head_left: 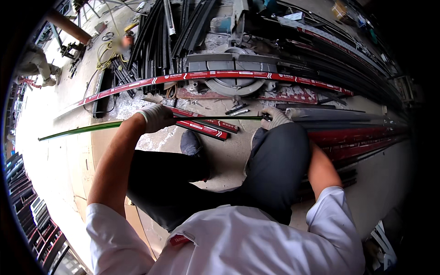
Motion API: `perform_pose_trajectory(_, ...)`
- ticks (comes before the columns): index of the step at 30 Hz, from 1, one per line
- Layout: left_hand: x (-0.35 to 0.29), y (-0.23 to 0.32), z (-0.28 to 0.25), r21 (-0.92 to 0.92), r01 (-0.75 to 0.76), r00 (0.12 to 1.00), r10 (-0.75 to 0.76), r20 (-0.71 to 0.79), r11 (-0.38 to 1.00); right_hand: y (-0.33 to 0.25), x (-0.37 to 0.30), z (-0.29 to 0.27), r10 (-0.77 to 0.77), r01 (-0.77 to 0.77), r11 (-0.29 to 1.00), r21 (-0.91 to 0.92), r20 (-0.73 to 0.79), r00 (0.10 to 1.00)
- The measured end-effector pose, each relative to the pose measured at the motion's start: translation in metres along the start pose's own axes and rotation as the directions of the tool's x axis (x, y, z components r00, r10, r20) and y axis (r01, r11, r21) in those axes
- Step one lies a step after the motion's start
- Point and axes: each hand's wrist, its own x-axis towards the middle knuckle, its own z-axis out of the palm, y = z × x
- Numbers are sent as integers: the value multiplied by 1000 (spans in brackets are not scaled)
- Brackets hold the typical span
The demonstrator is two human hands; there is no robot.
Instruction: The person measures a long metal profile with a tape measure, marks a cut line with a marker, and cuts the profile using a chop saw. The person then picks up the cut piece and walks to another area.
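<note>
Here's the left hand (154, 118), in a pale knit glove, closed firmly around a long, thin, green-and-black strip (220, 118). Over on the other side, the right hand (276, 118), gloved to match, is drawn in narrow at the strip's right end. Something small and dark shows at its fingertips; I can't tell whether they pinch that or the strip itself.

The strip runs across in front of the knees, above the short red-labelled black lengths (201, 129) on the floor. Its left end reaches well past the left hand, so that's the side to watch: a firm but gentle grip there, both hands level, and a slender piece like this shouldn't twist or whip.

Just beyond lies a long red-faced profile (220, 74) across the grey metal saw base (236, 85). Best to leave some room there, I'd judge, so nothing scrapes. Fingertips square to the strip's edge, wrists straight, light tension between the hands.
</note>
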Motion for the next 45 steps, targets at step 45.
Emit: perform_pose_trajectory(45,93,-41,-52,-302,435,890,-456,1,848,323,233,-63,605,-94,583,807,-354,713)
